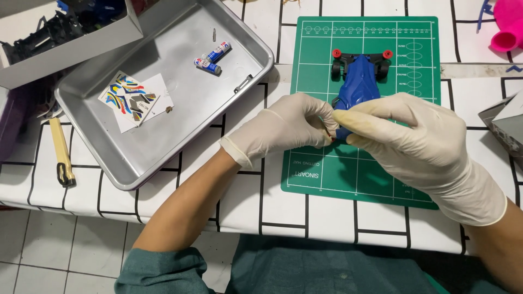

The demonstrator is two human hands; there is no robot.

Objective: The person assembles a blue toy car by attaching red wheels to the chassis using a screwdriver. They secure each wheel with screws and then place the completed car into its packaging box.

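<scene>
Far left: a yellow-handled tool (61,155) lies on your worktop (239,201), beside a grey box (65,38) of dark parts.
Tray: the metal tray (136,163) holds a sticker sheet (133,98) and two small batteries (212,57), lying well apart from each other.
Left hand: your left hand (283,130), gloved, has its grip pinched shut at the near end of the blue toy car (357,87); what sits between the fingertips is too small to tell.
Car: it rests on the green cutting mat (376,174), red-hubbed wheels at the far end, near end hidden under your fingers.
Right hand: your right hand (419,141), gloved, has its grip clenched on the car's near end, touching the left fingertips.
Far right: a pink object (509,24) at the top corner, a grey box edge (504,122) below it.
</scene>
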